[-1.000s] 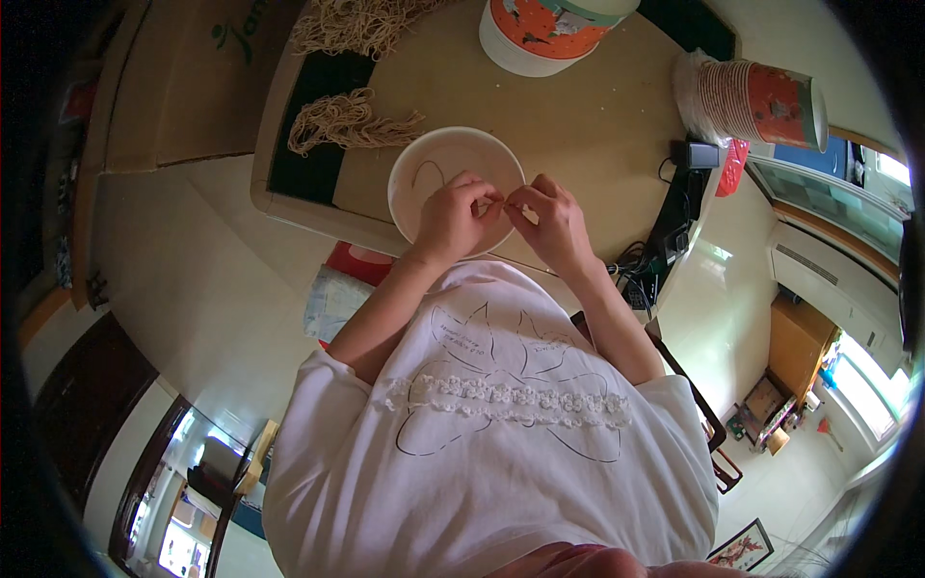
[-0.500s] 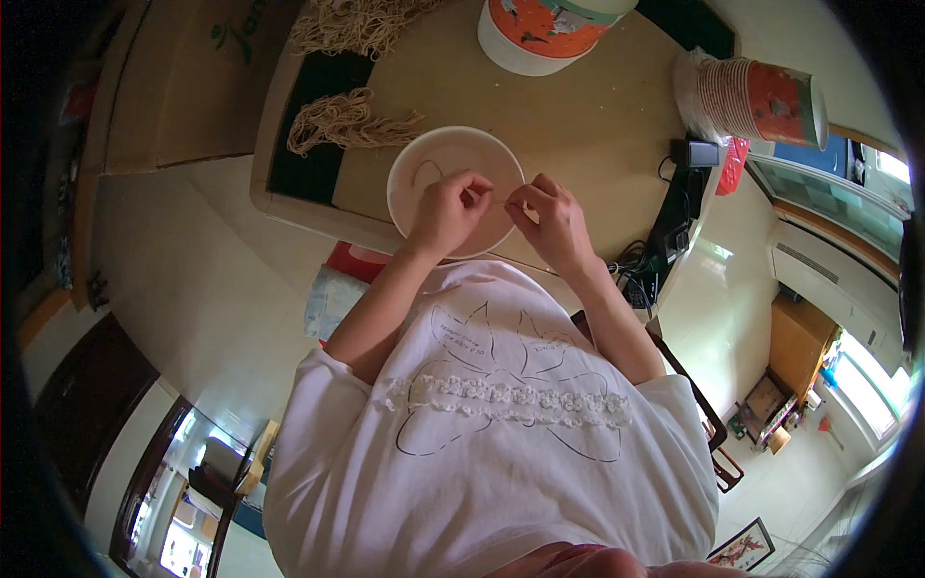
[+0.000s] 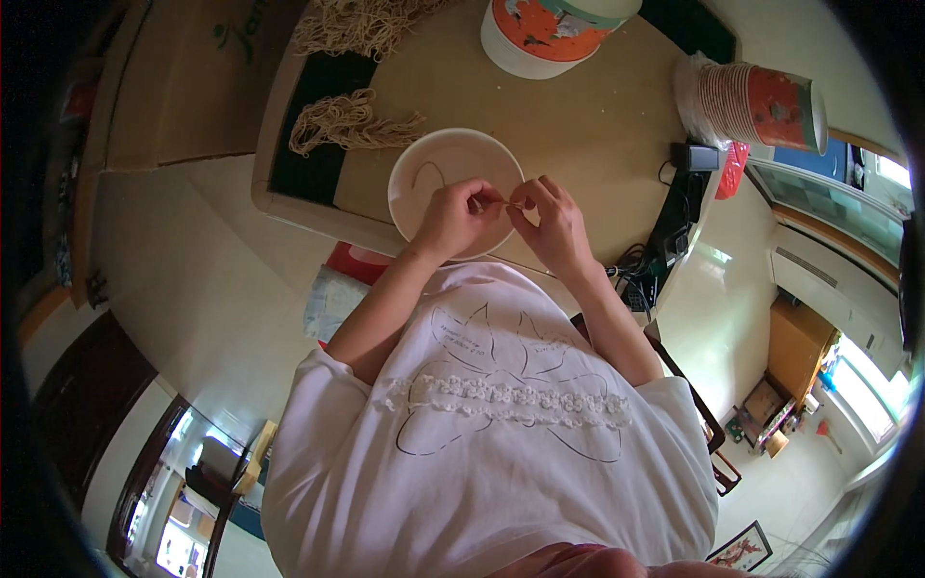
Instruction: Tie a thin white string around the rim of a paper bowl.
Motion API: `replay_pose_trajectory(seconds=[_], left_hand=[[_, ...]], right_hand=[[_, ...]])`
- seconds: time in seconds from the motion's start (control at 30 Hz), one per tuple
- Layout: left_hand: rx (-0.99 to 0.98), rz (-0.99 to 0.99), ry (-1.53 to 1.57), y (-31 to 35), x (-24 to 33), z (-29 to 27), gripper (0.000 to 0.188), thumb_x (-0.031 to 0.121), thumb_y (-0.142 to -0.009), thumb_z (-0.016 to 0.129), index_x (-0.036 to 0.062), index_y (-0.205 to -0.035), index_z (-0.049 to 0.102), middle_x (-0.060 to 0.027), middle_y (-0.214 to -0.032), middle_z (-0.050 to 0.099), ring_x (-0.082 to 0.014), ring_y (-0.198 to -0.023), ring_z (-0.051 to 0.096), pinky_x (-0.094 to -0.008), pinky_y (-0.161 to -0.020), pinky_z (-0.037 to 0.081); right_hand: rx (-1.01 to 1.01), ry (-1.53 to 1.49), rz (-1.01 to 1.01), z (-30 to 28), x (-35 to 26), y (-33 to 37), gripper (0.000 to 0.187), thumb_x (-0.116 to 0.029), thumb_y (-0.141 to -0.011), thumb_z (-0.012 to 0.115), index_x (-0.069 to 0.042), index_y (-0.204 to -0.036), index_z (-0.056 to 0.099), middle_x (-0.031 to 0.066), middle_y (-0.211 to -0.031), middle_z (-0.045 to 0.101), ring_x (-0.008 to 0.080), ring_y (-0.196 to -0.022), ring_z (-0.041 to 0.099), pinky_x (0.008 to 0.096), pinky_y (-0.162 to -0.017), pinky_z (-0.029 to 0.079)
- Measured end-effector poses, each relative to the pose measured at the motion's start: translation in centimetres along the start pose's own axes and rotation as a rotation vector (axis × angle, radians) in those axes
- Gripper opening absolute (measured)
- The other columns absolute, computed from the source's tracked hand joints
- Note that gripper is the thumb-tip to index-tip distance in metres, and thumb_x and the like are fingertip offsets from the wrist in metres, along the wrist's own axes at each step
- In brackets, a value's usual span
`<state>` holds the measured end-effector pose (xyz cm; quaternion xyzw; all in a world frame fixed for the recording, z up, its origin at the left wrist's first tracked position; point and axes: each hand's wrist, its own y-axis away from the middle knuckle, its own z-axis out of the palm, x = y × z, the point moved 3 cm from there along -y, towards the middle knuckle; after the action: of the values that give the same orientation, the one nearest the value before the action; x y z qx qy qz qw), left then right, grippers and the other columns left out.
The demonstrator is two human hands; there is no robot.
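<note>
My left hand (image 3: 456, 220) is over a round white bowl (image 3: 403, 183), its thumb and fingertips pinched on a thin beige cord (image 3: 417, 171). One end of the cord arcs out above the left hand against the bowl's inside. Just to the right, my right hand (image 3: 553, 227) pinches the same cord at the bowl's right rim. The fingertips of both hands nearly meet, and only a short bit of cord shows between them. Beyond the bowl to the left lies a loose bundle of beige cord (image 3: 349, 125).
A larger tangle of cord (image 3: 361, 27) lies at the far left of the table (image 3: 568, 144). A white and orange paper tub (image 3: 540, 43) stands at the back. Stacked paper tubs (image 3: 747, 104) lie on their side at the right, near a black power adapter (image 3: 696, 156) and cables.
My two hands have come closer together, the left fingertips shifting right toward the right ones. The span of cord between them is shorter.
</note>
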<state>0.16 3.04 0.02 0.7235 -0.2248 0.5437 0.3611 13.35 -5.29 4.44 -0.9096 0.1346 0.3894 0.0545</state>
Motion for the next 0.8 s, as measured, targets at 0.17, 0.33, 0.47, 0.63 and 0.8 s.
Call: replay_pose_trajectory(seconds=[0.17,0.33,0.47,0.63,0.8], left_hand=[[-0.003,0.003,-0.013,0.2,0.2,0.1,0.010,0.009,-0.080,0.066,0.0017,-0.087,0.065,-0.0085,-0.076,0.067,-0.0120,-0.064,0.063,-0.0259,-0.062,0.050],[0.013,0.018,0.032,0.2,-0.2,0.1,0.012,0.010,-0.082,0.066,0.0031,-0.091,0.068,-0.0097,-0.078,0.068,-0.0119,-0.065,0.063,-0.0263,-0.061,0.050],[0.035,0.047,-0.020,0.2,0.3,0.0,0.012,0.011,-0.081,0.067,0.0045,-0.090,0.070,-0.0119,-0.080,0.068,-0.0146,-0.066,0.064,-0.0271,-0.060,0.050],[0.062,0.092,-0.050,0.4,1.1,0.0,0.012,0.012,-0.079,0.068,0.0051,-0.089,0.070,-0.0113,-0.079,0.066,-0.0199,-0.065,0.064,-0.0288,-0.060,0.050],[0.062,0.185,-0.264,0.7,2.1,-0.1,0.009,0.006,-0.080,0.065,0.0036,-0.088,0.069,-0.0102,-0.080,0.064,-0.0213,-0.064,0.062,-0.0299,-0.057,0.047]], right_hand=[[-0.006,0.015,-0.007,-0.2,-0.2,0.2,0.010,-0.006,-0.076,0.067,-0.006,-0.084,0.061,0.0081,-0.079,0.058,0.0203,-0.072,0.059,0.0312,-0.061,0.049],[0.000,0.001,0.007,-0.2,-0.3,0.3,0.009,-0.004,-0.076,0.066,-0.005,-0.084,0.062,0.0080,-0.079,0.059,0.0195,-0.070,0.059,0.0305,-0.061,0.049],[0.006,-0.007,0.004,-0.1,0.0,0.4,0.009,-0.003,-0.077,0.066,-0.005,-0.085,0.063,0.0081,-0.080,0.059,0.0193,-0.070,0.060,0.0301,-0.061,0.049],[0.013,-0.037,0.040,-0.1,0.1,0.5,0.009,-0.002,-0.077,0.066,-0.005,-0.085,0.064,0.0083,-0.080,0.059,0.0191,-0.070,0.060,0.0295,-0.061,0.049],[0.006,-0.029,0.041,0.0,0.3,0.5,0.008,-0.002,-0.077,0.065,-0.004,-0.085,0.064,0.0083,-0.080,0.059,0.0190,-0.070,0.060,0.0293,-0.061,0.048]])
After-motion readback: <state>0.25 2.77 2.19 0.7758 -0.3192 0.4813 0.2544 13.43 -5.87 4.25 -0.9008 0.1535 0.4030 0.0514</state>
